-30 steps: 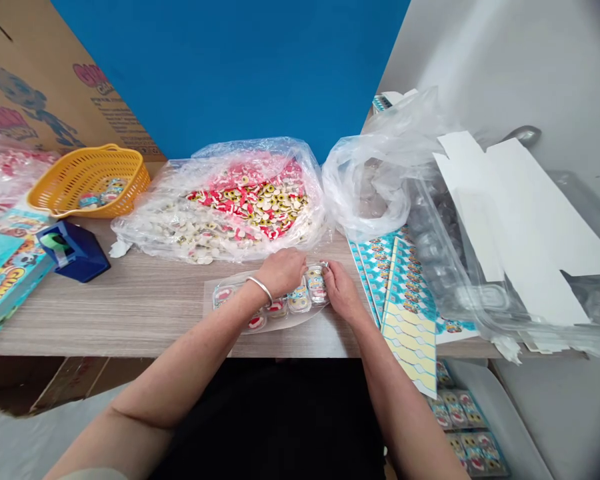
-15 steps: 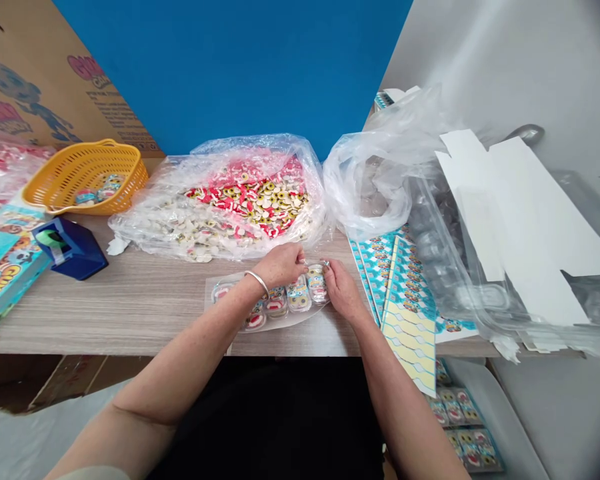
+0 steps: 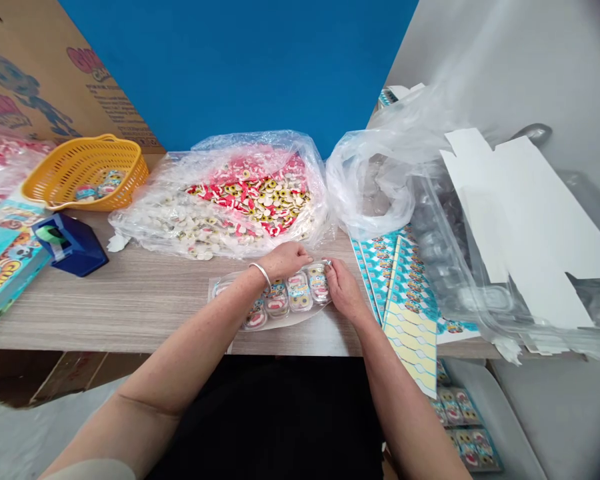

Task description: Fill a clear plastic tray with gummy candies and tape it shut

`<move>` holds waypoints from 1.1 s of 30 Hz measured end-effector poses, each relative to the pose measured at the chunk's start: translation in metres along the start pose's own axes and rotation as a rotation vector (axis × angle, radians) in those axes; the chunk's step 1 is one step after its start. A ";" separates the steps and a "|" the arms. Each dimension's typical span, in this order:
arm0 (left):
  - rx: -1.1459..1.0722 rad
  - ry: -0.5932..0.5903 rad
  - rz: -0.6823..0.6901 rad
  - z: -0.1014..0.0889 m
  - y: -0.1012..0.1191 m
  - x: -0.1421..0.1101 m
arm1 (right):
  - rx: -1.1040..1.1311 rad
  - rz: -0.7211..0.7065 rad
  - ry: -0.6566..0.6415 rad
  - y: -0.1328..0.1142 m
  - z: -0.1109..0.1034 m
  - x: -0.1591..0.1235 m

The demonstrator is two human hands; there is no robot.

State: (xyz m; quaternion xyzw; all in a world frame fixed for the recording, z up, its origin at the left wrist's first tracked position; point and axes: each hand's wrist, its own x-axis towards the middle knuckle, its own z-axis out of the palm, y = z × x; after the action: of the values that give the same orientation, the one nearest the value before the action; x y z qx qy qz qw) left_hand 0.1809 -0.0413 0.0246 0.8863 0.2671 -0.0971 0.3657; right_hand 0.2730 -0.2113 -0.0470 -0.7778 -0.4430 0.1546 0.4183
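Observation:
In front of me lies a clear plastic tray [image 3: 280, 324] with a row of small rounded candy packs. They hold gummy candies shaped like eyes and red-and-white mouths, and printed labels lie over several of them. My left hand [image 3: 286, 260], with a bracelet at its wrist, hovers over the back edge of the row, fingers pinched together. Whether anything is between those fingertips is too small to see. At the row's right end, my right hand [image 3: 345, 288] grips the end candy pack [image 3: 319, 285] by its edge, thumb and fingers closed. My left forearm hides part of the tray's left side.
Behind the tray sits an open bag of loose gummies [image 3: 260, 200]. A yellow basket [image 3: 130, 190] and blue tape dispenser [image 3: 75, 247] stand left. Label sheets [image 3: 410, 333], clear plastic containers [image 3: 435, 253] and white card [image 3: 525, 220] lie right. Below is a bin of packs [image 3: 467, 427].
My left hand has shifted slightly right and lies flatter, with its fingertips over the last packs. My right hand stays at the end pack. The view has tilted a little.

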 end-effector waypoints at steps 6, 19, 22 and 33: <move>0.017 0.039 -0.025 0.006 -0.002 0.000 | 0.010 0.019 -0.001 0.000 0.001 0.000; 0.458 0.178 0.338 0.029 0.014 -0.049 | 0.018 -0.026 -0.019 0.002 0.002 0.001; 0.582 0.260 0.277 0.048 0.022 -0.070 | 0.012 -0.030 -0.024 0.003 0.001 0.002; 0.679 0.327 0.335 0.067 0.013 -0.067 | 0.071 -0.018 -0.023 0.003 -0.002 -0.003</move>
State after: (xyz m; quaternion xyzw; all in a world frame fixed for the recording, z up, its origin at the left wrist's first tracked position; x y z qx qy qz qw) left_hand 0.1336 -0.1227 0.0094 0.9916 0.1264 0.0231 0.0162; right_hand 0.2748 -0.2154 -0.0484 -0.7567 -0.4488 0.1754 0.4418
